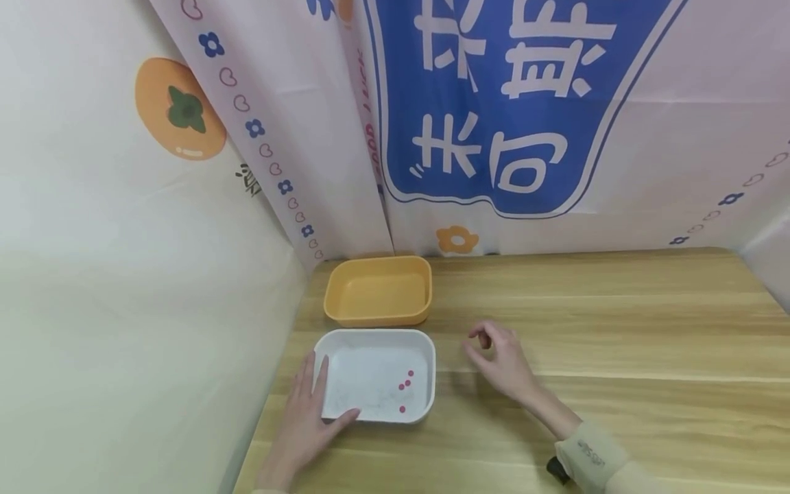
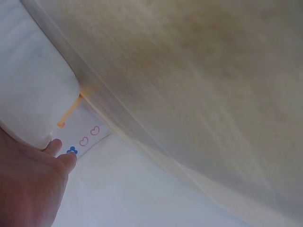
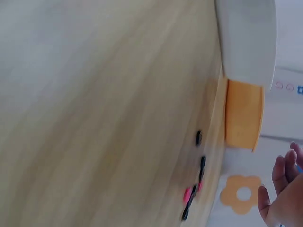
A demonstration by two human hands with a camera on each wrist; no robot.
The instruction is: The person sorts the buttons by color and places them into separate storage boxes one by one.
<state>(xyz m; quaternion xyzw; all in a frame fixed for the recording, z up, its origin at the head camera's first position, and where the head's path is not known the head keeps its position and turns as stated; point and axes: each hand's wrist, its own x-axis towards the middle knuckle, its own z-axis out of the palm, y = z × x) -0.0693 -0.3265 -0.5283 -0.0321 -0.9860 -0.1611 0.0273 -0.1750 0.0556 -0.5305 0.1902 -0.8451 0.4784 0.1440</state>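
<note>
A white tray (image 1: 370,335) stands on the table, with several small round red pieces (image 1: 404,384) in its right half. My left hand (image 1: 305,415) rests on its near left corner, fingers straight along the left side and thumb over the front rim; in the left wrist view its fingertips (image 2: 68,161) show beside the tray wall. To the tray's right, over the wood, hovers my right hand (image 1: 507,363). Its fingers are loosely bent, with a gap between thumb and index finger and nothing visible held. The right wrist view shows those fingers (image 3: 280,171) apart from the thumb.
Behind the white tray is a yellow tray (image 1: 379,321), near the back cloth. A small black piece (image 3: 199,137) and a black-and-pink object (image 3: 189,201) lie on the table in the right wrist view. Printed cloth (image 1: 642,199) closes off the back; a pale wall (image 1: 123,309) borders the left.
</note>
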